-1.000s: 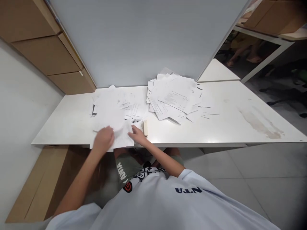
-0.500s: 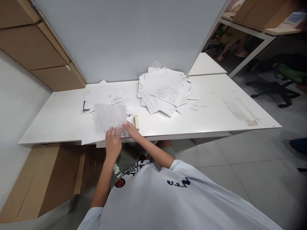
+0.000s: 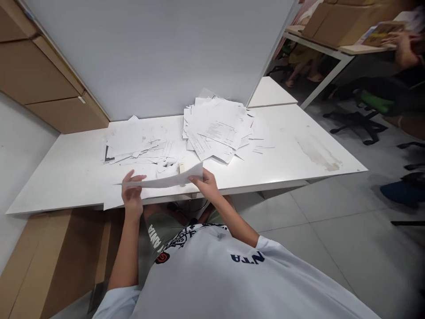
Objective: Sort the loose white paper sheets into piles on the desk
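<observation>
I hold one white sheet of paper point(image 3: 162, 180) almost flat above the near edge of the white table point(image 3: 299, 164). My left hand point(image 3: 132, 195) pinches its left end and my right hand point(image 3: 206, 182) grips its right end. Just behind the sheet a small cream stapler point(image 3: 181, 168) lies on the table. A loose spread of papers point(image 3: 136, 144) lies at the back left. A thicker heap of printed sheets point(image 3: 217, 128) lies at the back centre.
A grey partition panel point(image 3: 166, 48) stands along the table's far edge. Brown cardboard boxes point(image 3: 43, 84) are stacked at the left and under the table. Another person's hand point(image 3: 403, 46) and office chairs point(image 3: 368, 110) show at the far right. A stain point(image 3: 318, 155) marks the table's right side.
The sheet lay on the table under both hands; now both hands have lifted it off the surface and spread to its two ends. The view has swung to the right.
</observation>
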Tool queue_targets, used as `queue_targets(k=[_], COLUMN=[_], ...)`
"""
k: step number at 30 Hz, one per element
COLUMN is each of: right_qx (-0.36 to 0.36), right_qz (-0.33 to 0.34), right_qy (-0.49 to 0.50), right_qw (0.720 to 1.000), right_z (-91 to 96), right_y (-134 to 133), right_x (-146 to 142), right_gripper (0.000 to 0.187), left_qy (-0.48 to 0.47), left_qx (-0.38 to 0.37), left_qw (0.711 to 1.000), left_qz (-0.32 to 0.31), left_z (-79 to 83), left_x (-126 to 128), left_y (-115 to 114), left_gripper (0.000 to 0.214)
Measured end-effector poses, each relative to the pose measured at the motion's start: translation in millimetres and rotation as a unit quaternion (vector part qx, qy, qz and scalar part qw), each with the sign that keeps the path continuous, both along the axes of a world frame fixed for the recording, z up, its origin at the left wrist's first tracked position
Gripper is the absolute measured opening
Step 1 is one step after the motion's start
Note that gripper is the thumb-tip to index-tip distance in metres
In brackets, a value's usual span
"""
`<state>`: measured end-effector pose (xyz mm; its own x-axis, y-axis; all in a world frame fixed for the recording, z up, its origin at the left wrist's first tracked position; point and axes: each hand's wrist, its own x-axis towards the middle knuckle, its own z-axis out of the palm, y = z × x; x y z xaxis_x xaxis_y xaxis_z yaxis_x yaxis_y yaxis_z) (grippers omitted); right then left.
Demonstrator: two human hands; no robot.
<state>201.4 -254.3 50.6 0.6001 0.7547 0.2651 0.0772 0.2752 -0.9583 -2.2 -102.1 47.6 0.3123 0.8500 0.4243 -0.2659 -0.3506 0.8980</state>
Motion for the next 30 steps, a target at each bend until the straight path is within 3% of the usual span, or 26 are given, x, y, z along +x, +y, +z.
queue_targets(k=[4, 9, 12, 15, 18, 21, 25, 30], right_qx=[-0.022, -0.05, -0.059, -0.056, -0.055, -0.06, -0.078, -0.103], right_qz=[-0.085, -0.184, -0.209, -0.214, -0.219, -0.191, -0.158, -0.065], right_qy=[0.012, 0.055, 0.059, 0.061, 0.087, 0.094, 0.11, 0.055], right_qw=[0.996, 0.98, 0.974, 0.973, 0.97, 0.975, 0.978, 0.991], right_z=[-13.3, -38.7, -55.4, -65.5, -65.1, -57.3, -44.8, -34.3], right_y=[-42, -90, -98, -95, -89, -83, -82, -103], right_x=[39, 97, 118, 128, 131, 129, 116, 86], right_gripper=[0.029, 0.039, 0.041, 0.046, 0.04, 0.023, 0.019, 0.014], left_qy=[0.038, 0.109, 0.126, 0.122, 0.119, 0.119, 0.09, 0.09], left_qx=[-0.054, -0.037, 0.007, 0.019, 0.017, 0.026, 0.055, 0.042], left_qw=[0.998, 0.991, 0.987, 0.99, 0.992, 0.992, 0.992, 0.985], left_qz=[0.0, -0.073, -0.102, -0.068, -0.04, -0.02, 0.065, 0.144], left_z=[-9.8, -29.4, -48.2, -70.7, -87.6, -92.1, -82.9, -62.8], left_x=[48, 122, 151, 166, 169, 165, 145, 85], left_y=[-30, -86, -106, -111, -109, -108, -117, -142], left_gripper=[0.035, 0.035, 0.042, 0.044, 0.042, 0.04, 0.04, 0.038])
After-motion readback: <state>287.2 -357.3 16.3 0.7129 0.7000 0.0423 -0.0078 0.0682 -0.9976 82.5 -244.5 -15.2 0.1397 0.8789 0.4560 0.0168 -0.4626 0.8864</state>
